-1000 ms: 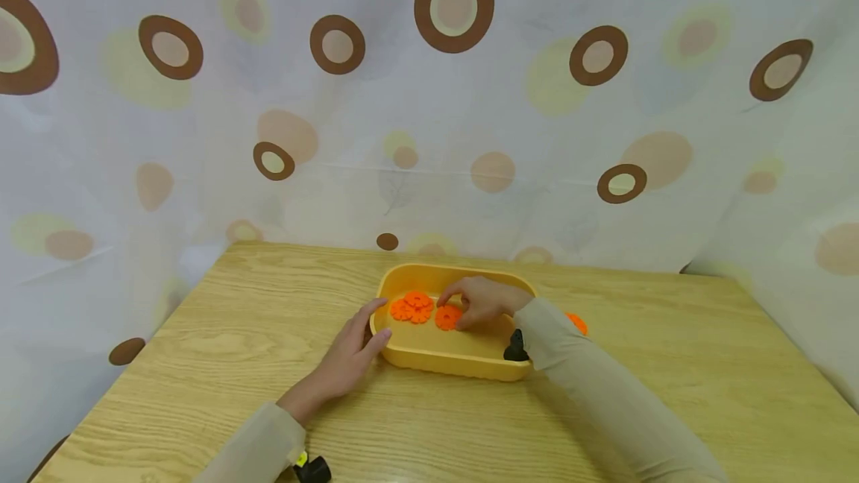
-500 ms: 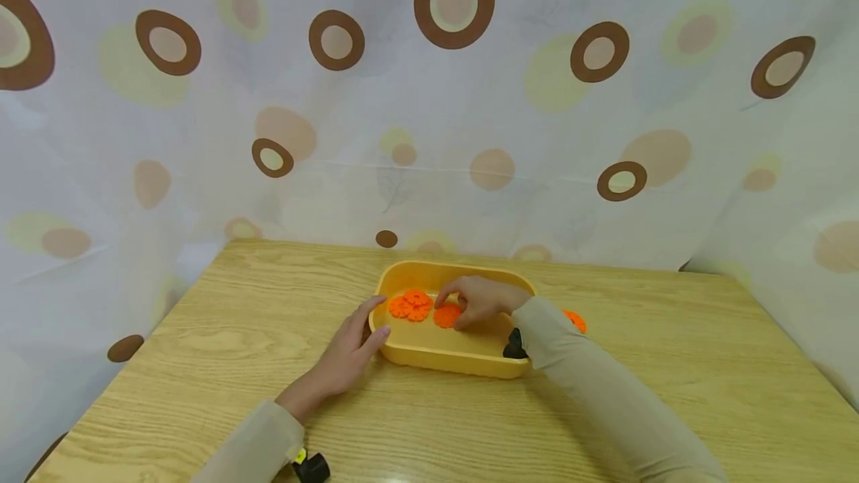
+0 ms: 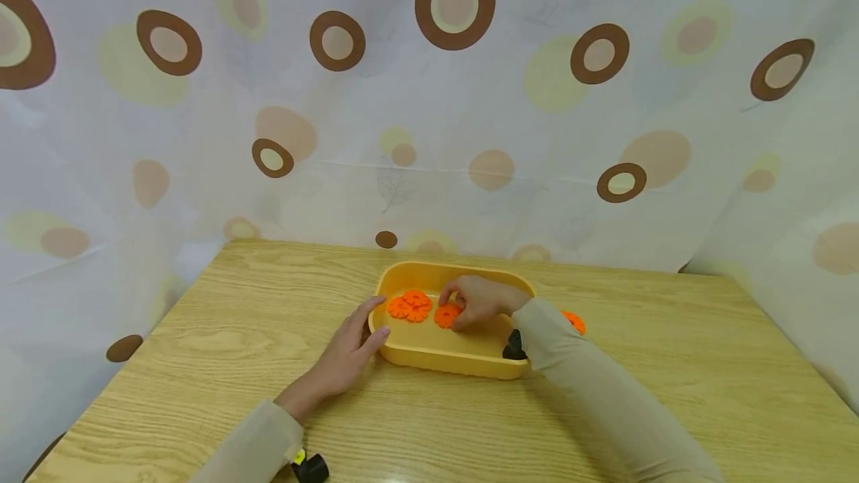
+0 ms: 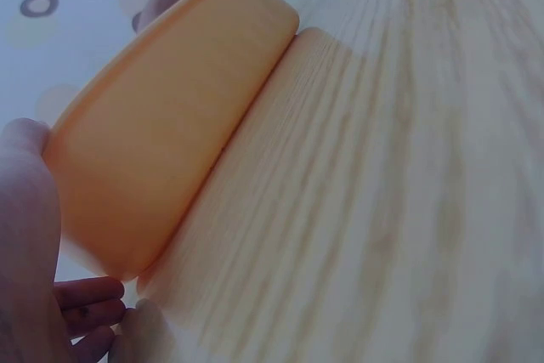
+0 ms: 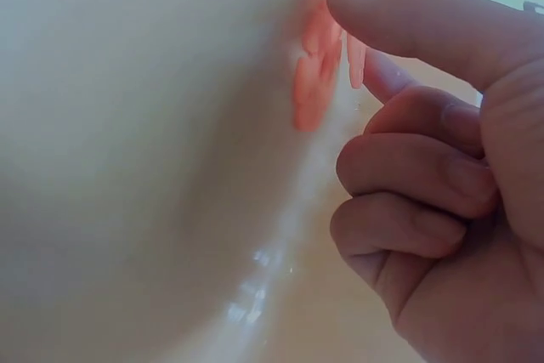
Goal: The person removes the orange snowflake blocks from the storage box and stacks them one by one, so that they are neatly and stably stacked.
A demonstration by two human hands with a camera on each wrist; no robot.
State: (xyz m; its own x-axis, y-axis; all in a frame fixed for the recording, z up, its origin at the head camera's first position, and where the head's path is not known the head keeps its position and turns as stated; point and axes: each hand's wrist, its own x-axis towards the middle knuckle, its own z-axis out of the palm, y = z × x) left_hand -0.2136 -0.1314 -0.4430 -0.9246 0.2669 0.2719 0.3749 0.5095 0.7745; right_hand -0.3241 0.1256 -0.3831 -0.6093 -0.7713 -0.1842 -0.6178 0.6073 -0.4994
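In the head view a yellow plastic tray [image 3: 450, 361] stands on the table. My left hand [image 3: 347, 352] grips its left end, thumb over the rim and fingers outside, as the left wrist view also shows. My right hand [image 3: 482, 300] reaches inside and pinches an orange flower-shaped disc [image 3: 446, 316] at its edge with thumb and forefinger. In the right wrist view the thumb [image 5: 408, 23] meets the orange disc and the other fingers are curled into the palm. A small pile of orange flower-shaped discs [image 3: 411, 306] lies at the tray's left end.
Another orange disc [image 3: 573, 321] shows beyond the right sleeve [image 3: 590, 379], outside the tray. Black wrist cameras sit at both cuffs, the left one [image 3: 312, 468] near the table's front. A patterned curtain [image 3: 429, 110] hangs behind the wooden table [image 3: 671, 364].
The right forefinger has shifted slightly to the right at the disc. Both hands and the tray otherwise stay in place.
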